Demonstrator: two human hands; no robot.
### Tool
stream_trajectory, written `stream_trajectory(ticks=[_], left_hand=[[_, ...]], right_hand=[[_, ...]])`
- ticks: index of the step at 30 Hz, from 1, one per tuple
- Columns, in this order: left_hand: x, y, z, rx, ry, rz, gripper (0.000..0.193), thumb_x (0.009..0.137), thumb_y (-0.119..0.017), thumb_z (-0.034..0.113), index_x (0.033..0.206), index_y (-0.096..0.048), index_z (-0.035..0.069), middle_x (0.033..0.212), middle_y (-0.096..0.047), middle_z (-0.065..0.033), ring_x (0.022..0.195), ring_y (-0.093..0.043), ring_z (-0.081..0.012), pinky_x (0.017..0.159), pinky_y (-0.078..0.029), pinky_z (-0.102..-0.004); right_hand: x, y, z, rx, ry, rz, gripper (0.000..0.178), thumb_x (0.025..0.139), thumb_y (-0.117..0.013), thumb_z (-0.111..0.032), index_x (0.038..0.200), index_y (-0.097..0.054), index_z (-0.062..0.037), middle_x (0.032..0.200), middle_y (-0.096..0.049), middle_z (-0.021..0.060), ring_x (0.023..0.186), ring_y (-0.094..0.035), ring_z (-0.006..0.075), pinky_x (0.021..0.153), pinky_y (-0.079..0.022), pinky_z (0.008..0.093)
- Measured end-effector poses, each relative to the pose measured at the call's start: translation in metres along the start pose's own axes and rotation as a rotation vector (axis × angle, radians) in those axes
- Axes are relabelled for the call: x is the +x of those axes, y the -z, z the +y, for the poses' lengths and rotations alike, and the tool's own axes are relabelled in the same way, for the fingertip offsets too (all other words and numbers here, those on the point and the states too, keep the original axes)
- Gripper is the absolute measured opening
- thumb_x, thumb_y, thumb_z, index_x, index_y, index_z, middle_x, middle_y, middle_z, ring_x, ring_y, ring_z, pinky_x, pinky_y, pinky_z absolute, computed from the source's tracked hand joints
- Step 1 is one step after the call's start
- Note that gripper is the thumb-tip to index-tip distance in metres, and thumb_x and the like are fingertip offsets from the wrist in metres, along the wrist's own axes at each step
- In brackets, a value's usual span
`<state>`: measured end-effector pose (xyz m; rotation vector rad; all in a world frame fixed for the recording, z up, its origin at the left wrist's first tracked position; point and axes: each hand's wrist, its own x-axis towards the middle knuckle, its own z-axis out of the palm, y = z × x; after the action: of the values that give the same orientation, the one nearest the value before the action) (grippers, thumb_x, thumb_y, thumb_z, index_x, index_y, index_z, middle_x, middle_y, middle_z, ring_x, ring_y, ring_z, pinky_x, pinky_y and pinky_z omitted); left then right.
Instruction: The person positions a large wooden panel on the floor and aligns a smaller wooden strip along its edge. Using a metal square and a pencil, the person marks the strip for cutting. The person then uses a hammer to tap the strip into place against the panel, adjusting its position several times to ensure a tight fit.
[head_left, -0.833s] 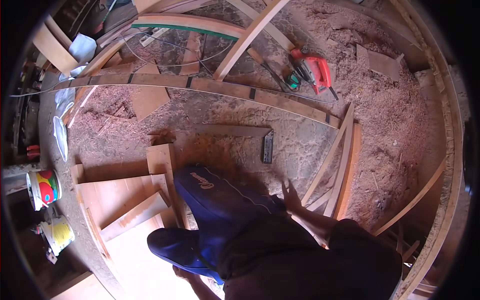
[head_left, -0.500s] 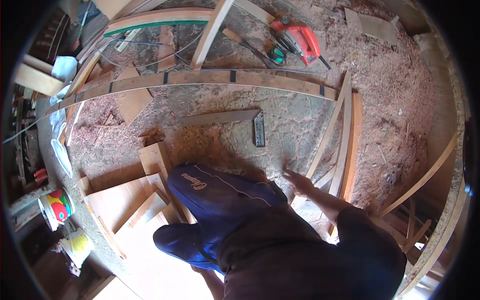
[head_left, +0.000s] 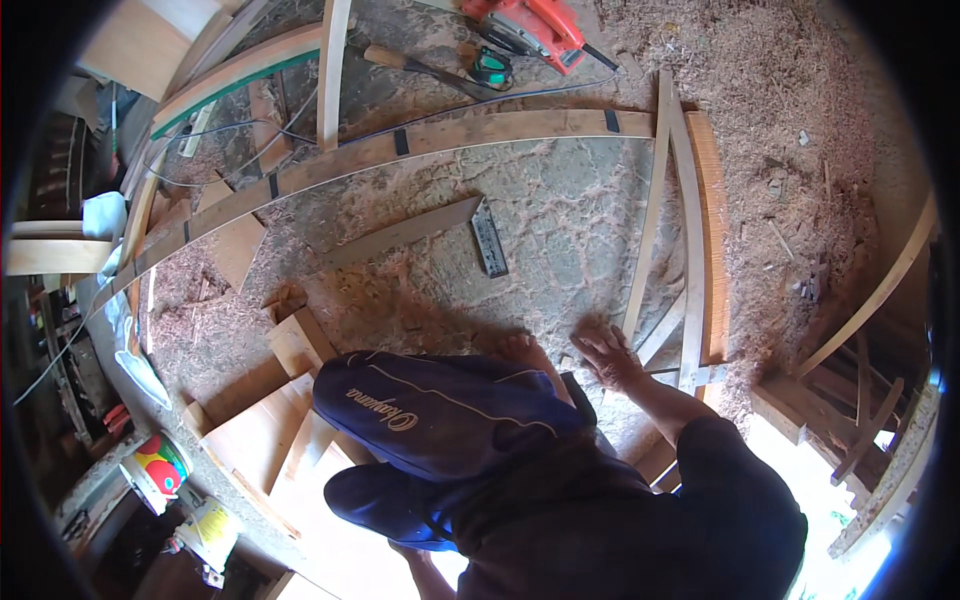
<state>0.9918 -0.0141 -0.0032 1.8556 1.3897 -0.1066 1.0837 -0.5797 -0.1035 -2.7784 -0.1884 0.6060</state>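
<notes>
My right hand is low over the dusty floor with its fingers apart, holding nothing, beside the lower end of a thin wooden strip. Just left of it shows a bare foot, beyond my bent knee in blue trousers. Of my left arm only the forearm shows at the lower edge; the leg hides the fingers. In front of me lies an L-shaped square with a long flat blade. Behind it stretches a long curved wooden lath with dark bands.
Far off lie a red power tool, a green-and-black tape measure and a wooden-handled chisel. Boards are at my left, near a colourful bucket. Wood shavings cover the right side.
The view has shifted, so the floor things appear moved and turned. My right hand stays low with fingers apart near the strips. The bare foot shows more plainly.
</notes>
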Motion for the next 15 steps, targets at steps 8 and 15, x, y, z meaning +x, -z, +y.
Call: stream_trajectory(ticks=[8,15], left_hand=[[0.021,-0.032,0.018,-0.181,0.024,0.043,0.059,0.098,-0.054,0.042,0.136,-0.048,-0.003,0.133,-0.057,-0.0178,0.118,-0.056,-0.0274,0.100,-0.045,-0.0414],[0.044,-0.060,0.031,-0.320,0.113,0.074,0.060,0.099,-0.052,0.042,0.139,-0.045,-0.003,0.136,-0.055,-0.0178,0.122,-0.054,-0.0272,0.103,-0.042,-0.0406]], right_hand=[[-0.002,0.001,-0.001,-0.019,0.071,0.091,0.068,0.085,-0.070,-0.034,0.149,-0.046,-0.0259,0.148,-0.042,0.0069,0.137,-0.040,0.0269,0.111,-0.030,0.0574],[0.179,0.119,-0.029,0.099,0.111,0.274,0.058,0.083,-0.068,-0.019,0.140,-0.056,-0.0149,0.146,-0.047,0.0156,0.127,-0.051,0.0357,0.106,-0.039,0.0528]])
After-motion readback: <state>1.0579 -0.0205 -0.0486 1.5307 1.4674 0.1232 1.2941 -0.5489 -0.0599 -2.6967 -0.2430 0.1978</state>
